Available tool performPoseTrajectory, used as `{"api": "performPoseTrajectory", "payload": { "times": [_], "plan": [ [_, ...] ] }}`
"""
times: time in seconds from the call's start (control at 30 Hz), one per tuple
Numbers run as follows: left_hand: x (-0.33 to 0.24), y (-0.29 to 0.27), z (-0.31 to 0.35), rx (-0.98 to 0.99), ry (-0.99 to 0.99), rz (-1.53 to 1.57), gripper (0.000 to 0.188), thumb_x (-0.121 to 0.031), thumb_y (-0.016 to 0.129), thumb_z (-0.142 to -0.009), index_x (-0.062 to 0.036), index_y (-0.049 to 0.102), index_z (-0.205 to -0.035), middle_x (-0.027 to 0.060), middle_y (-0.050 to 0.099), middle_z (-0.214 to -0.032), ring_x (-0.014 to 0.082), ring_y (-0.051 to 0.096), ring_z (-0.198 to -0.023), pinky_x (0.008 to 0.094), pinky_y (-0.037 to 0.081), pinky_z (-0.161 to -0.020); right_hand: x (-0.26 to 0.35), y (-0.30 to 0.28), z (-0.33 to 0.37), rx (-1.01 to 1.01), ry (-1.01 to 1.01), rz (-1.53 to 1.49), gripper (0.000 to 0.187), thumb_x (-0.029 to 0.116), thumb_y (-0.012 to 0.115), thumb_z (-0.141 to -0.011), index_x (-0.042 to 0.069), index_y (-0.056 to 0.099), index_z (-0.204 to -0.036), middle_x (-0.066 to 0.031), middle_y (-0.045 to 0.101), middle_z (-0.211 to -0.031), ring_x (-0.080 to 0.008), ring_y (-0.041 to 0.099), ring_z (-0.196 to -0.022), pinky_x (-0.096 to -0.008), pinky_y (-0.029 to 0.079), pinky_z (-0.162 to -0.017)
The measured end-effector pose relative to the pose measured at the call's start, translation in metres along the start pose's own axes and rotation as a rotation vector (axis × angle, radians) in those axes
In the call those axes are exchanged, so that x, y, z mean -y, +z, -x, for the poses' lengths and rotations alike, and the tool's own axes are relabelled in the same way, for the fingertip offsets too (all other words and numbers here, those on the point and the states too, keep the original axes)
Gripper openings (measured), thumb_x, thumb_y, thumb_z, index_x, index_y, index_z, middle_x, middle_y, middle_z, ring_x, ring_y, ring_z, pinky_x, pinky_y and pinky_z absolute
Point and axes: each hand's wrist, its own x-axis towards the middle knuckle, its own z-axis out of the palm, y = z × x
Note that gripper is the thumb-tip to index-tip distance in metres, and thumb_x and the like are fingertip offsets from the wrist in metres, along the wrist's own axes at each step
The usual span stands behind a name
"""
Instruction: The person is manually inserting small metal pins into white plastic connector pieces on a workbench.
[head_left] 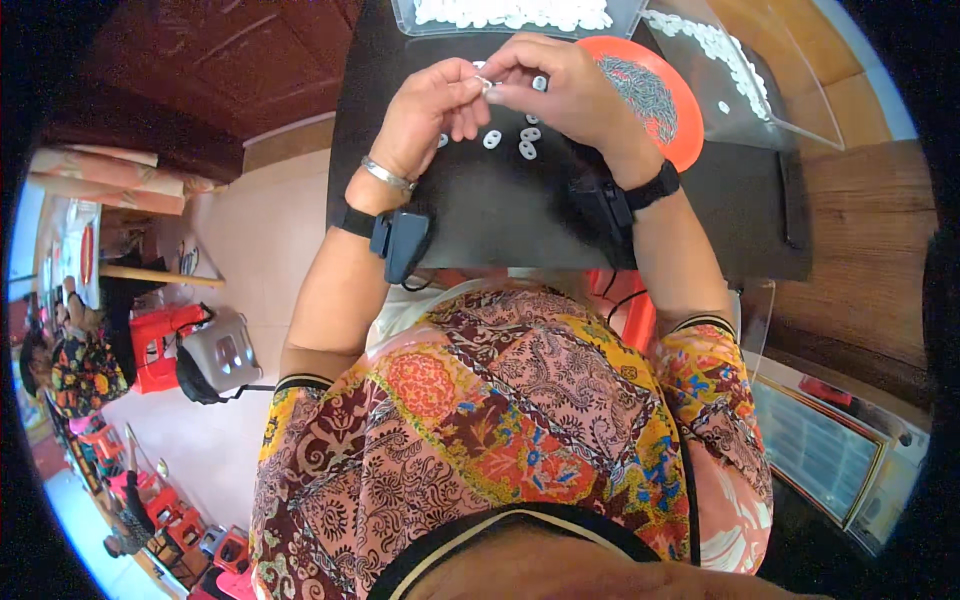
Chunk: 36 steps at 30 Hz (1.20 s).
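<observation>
My left hand and my right hand meet above the far part of a dark table. Pinched between their fingertips is a small white plastic piece; the fingers cover much of it. Both hands are closed on this piece. Below them on the tabletop lie several small white oval pieces with two holes, one by itself and another close to its neighbours. Just right of my right hand, an orange plate carries many small grey screws, partly hidden by that hand.
A clear bin heaped with white pieces stands at the far edge. To the right, a clear panel rises near more white pieces. Behind me at left are a grey backpack, red stools and other people.
</observation>
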Motion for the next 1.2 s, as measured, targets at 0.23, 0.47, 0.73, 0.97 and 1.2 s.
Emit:
{"api": "performPoseTrajectory", "payload": {
  "times": [0.23, 0.47, 0.73, 0.97, 1.2],
  "plan": [
    [-0.002, 0.001, 0.001, -0.051, 0.0, -0.035, 0.013, -0.017, 0.05, -0.091, -0.0071, 0.055, -0.083, -0.0003, 0.058, -0.066, 0.0043, 0.05, -0.052, 0.0166, 0.036, -0.048, 0.0, 0.004, -0.001, -0.064, -0.078, 0.065, 0.019, 0.006, 0.068, -0.076, 0.003, 0.064, -0.094, -0.0026, 0.059, -0.081, -0.0103, 0.057, -0.07, -0.0229, 0.046, -0.062],
    [-0.003, 0.004, 0.002, -0.132, 0.013, -0.146, 0.009, -0.015, 0.053, -0.088, -0.0085, 0.057, -0.084, -0.0021, 0.058, -0.066, 0.0027, 0.048, -0.053, 0.0159, 0.033, -0.047, 0.002, 0.006, -0.002, -0.103, -0.08, 0.145, 0.018, 0.006, 0.067, -0.075, 0.004, 0.065, -0.093, -0.0029, 0.059, -0.08, -0.0112, 0.057, -0.067, -0.0226, 0.046, -0.06],
    [-0.004, 0.003, 0.005, -0.187, 0.049, -0.103, 0.014, -0.018, 0.053, -0.087, -0.0061, 0.058, -0.084, -0.0004, 0.057, -0.066, 0.0055, 0.049, -0.054, 0.0176, 0.036, -0.05, -0.009, 0.004, 0.001, -0.133, 0.245, -0.344, 0.018, 0.005, 0.06, -0.085, 0.0, 0.061, -0.103, -0.004, 0.064, -0.091, -0.0087, 0.06, -0.084, -0.0213, 0.048, -0.074],
    [-0.005, 0.006, 0.005, -0.197, 0.069, -0.066, 0.01, -0.013, 0.055, -0.086, -0.0062, 0.059, -0.08, -0.0008, 0.058, -0.064, 0.0034, 0.047, -0.051, 0.0171, 0.032, -0.046, -0.01, 0.002, 0.002, -0.087, 0.313, -0.446, 0.019, 0.006, 0.06, -0.086, -0.001, 0.059, -0.104, -0.0067, 0.065, -0.092, -0.0111, 0.062, -0.085, -0.0231, 0.05, -0.076],
    [-0.004, 0.009, 0.005, -0.241, 0.03, -0.154, 0.01, -0.013, 0.054, -0.086, -0.0063, 0.059, -0.081, -0.0017, 0.057, -0.065, 0.0035, 0.047, -0.053, 0.0171, 0.034, -0.048, -0.007, 0.006, 0.0, -0.118, 0.39, -0.485, 0.019, 0.016, 0.057, -0.089, 0.0, 0.061, -0.099, -0.0056, 0.065, -0.087, -0.0091, 0.06, -0.076, -0.0225, 0.05, -0.068]
  ]
}}
